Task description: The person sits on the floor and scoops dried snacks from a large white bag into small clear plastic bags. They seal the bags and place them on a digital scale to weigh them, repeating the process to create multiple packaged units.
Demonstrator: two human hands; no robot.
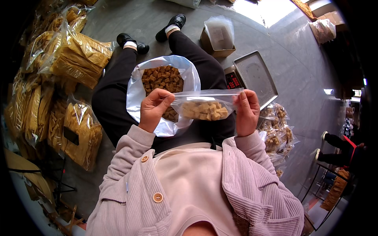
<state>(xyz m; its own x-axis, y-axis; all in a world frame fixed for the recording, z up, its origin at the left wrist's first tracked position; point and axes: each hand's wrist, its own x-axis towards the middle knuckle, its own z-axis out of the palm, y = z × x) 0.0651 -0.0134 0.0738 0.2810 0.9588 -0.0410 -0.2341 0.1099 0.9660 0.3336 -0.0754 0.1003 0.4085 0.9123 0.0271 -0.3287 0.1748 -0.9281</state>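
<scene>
A clear zip-lock bag (204, 110) of tan cubes is stretched level between both hands, its zip strip along the top. My left hand (155, 109) pinches the strip's left end between thumb and forefinger. The right end is pinched by my right hand (247, 110). Behind and to the left of the bag, a large white plastic sack (134, 84) stands open between the legs, holding many brown cubes (162, 78); the left hand covers part of it. A digital scale with a metal tray (257, 78) and red lit digits (233, 81) lies beyond the right hand.
Filled small bags (274, 132) are heaped at the right. A cardboard box (218, 51) holds clear plastic bags (219, 31). Big bags of yellow-brown sheets (79, 56) are piled at the left, with a dark phone-like object (71, 135) on one. Another person's legs (335, 150) show far right.
</scene>
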